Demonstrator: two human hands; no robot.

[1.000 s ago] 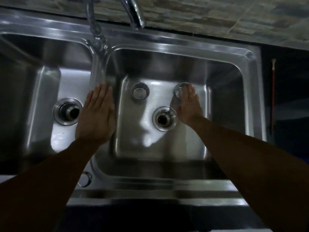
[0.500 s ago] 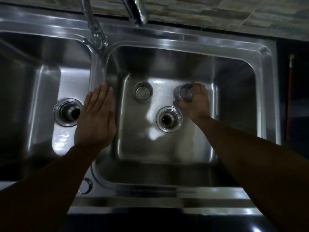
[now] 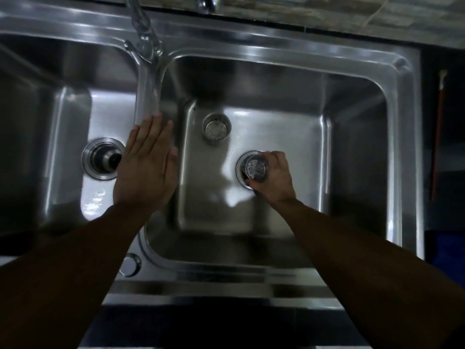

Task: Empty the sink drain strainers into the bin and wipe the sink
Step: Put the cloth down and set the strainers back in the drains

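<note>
A steel double sink [image 3: 289,79] fills the view. My right hand [image 3: 275,180] grips a perforated metal drain strainer [image 3: 256,169] directly over the right basin's drain hole [image 3: 242,167]. A second strainer [image 3: 216,128] stands loose on the right basin floor, further back. My left hand [image 3: 146,167] rests flat, fingers straight, on the divider between the basins. The left basin's drain [image 3: 102,157] shows a dark opening with no strainer in it.
Two taps [image 3: 144,31] rise at the back over the divider. A thin red-handled stick [image 3: 437,127] lies on the dark counter to the right. A small round plug [image 3: 129,264] sits on the front rim. No bin is in view.
My right hand closed on the strainer at the back right of the basin and carried it forward and left to the drain hole. My left hand stayed on the divider.
</note>
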